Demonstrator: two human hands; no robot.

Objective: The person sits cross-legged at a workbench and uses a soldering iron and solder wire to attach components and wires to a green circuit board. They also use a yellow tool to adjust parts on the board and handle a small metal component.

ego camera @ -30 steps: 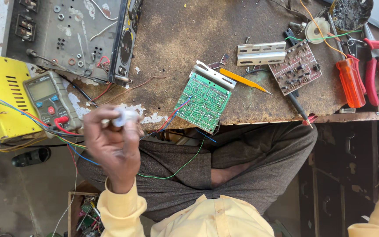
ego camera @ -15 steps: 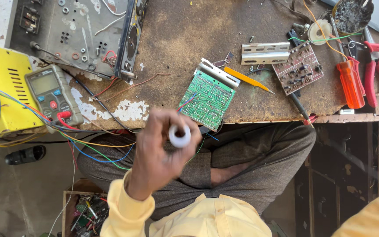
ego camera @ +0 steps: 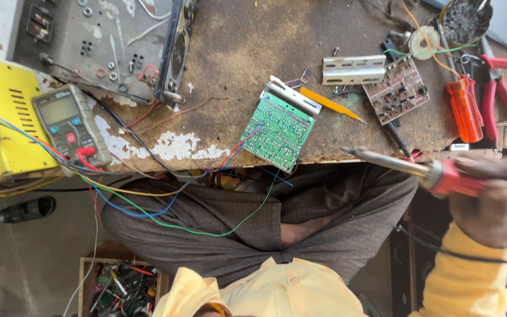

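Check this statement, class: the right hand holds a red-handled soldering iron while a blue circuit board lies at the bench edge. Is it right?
Not quite. The head view shows the circuit board is green, not blue. The rest stands: the right hand holds the red-handled soldering iron, and the board lies at the bench edge.

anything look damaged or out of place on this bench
The green circuit board hangs partly over the bench edge, its coloured wires dangling across the lap. Beside it, the bench surface is chipped into white patches. The right hand holds a soldering iron.
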